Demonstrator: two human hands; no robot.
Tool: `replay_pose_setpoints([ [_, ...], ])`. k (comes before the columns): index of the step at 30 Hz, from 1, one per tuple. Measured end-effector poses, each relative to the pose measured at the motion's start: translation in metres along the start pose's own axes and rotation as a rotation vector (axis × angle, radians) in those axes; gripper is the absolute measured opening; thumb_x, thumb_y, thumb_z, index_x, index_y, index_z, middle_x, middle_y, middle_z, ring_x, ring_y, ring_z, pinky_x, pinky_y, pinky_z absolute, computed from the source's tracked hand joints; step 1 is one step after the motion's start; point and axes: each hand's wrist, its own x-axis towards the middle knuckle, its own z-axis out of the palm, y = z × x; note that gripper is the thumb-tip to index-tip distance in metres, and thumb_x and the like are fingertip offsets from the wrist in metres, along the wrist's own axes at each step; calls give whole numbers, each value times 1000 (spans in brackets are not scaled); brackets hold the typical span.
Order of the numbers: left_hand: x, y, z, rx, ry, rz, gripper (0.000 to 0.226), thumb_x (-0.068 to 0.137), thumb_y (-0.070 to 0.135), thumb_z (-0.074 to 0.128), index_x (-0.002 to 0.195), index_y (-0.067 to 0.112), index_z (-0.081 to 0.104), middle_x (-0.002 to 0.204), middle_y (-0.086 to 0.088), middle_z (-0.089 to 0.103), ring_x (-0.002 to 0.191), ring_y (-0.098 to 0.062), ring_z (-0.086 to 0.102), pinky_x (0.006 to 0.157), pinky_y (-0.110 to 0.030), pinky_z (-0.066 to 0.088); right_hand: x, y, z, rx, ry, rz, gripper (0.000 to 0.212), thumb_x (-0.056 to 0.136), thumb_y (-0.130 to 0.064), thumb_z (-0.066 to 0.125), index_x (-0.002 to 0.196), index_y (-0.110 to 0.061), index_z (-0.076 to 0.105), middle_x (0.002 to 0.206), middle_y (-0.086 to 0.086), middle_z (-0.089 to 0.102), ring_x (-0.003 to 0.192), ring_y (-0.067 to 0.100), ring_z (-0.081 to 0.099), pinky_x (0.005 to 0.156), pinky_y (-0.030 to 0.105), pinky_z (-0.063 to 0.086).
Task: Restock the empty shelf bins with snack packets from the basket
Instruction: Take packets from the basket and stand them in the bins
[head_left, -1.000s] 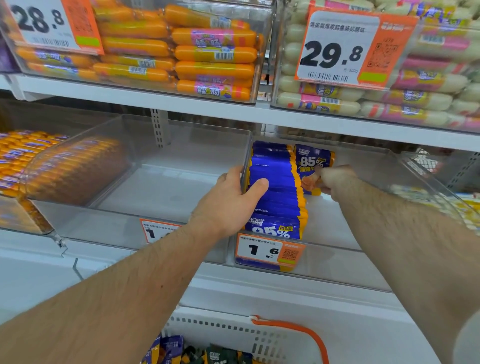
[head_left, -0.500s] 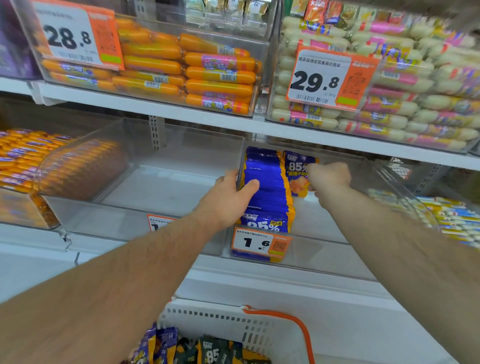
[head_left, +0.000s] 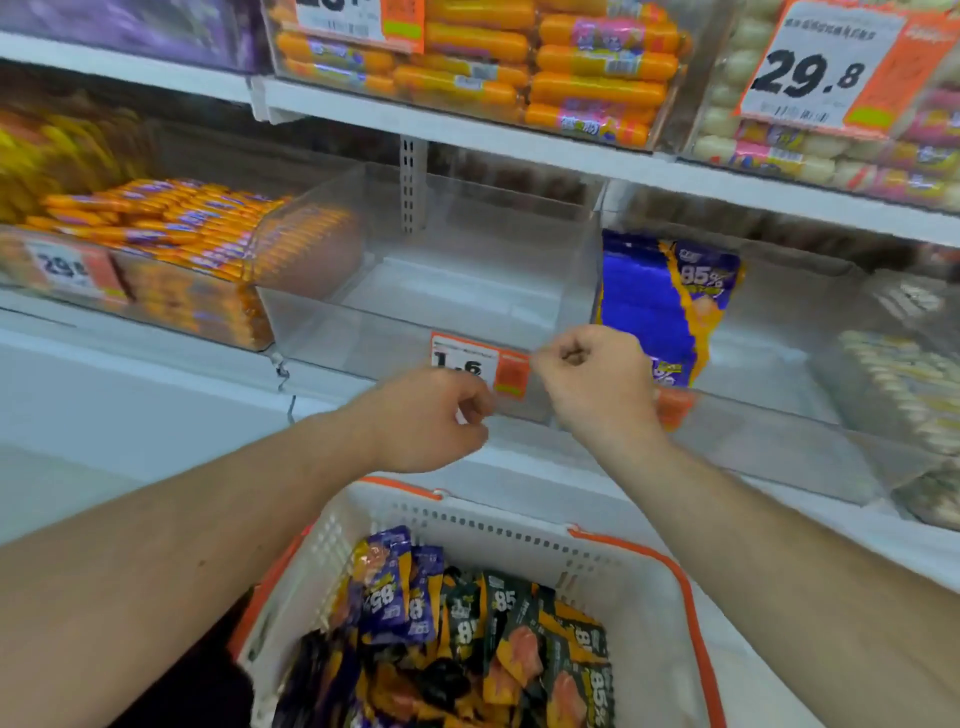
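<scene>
left hand fingers curled, empty | right hand fisted, empty | both before bin front edge, above basket

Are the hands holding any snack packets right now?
No. The left hand and the right hand have curled fingers and hold nothing, above the basket.
</scene>
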Motion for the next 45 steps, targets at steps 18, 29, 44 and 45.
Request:
replay_pose_setpoints([
  [18, 2, -51, 9, 160, -536, -149, 45, 99, 41, 46, 133, 12, 55, 134, -5, 57, 120, -25, 55, 103, -41, 44, -135, 147, 231, -174, -733, 904, 16, 87, -18, 67, 81, -12, 53, 77, 6, 55, 60, 19, 55, 53, 27, 49],
  [29, 7, -48, 17, 148, -487, -93, 54, 93, 42, 59, 142, 24, 43, 143, 3, 47, 128, -19, 48, 107, -37, 39, -65, 94, 129, -414, -773, 215, 13, 82, -8, 57, 71, -10, 63, 76, 7, 62, 71, 21, 58, 60, 29, 41],
  [44, -2, -2, 48, -476, -167, -81, 12, 82, 14, 76, 76, 15, 66, 66, -3, 67, 59, -14, 57, 61, -32, 47, -21, 40, -62, 62, -452, 147, 20, 84, -13, 76, 69, -16, 63, 68, 4, 63, 67, 11, 58, 63, 29, 45],
  [45, -3, 4, 47, -546, -133, -84, 11, 83, 11, 75, 77, 15, 67, 65, 0, 67, 58, -12, 55, 61, -31, 46, -21, 41, -71, 135, -398, 187, 15, 83, -16, 77, 74, -14, 66, 71, 7, 66, 68, 11, 60, 65, 30, 47],
])
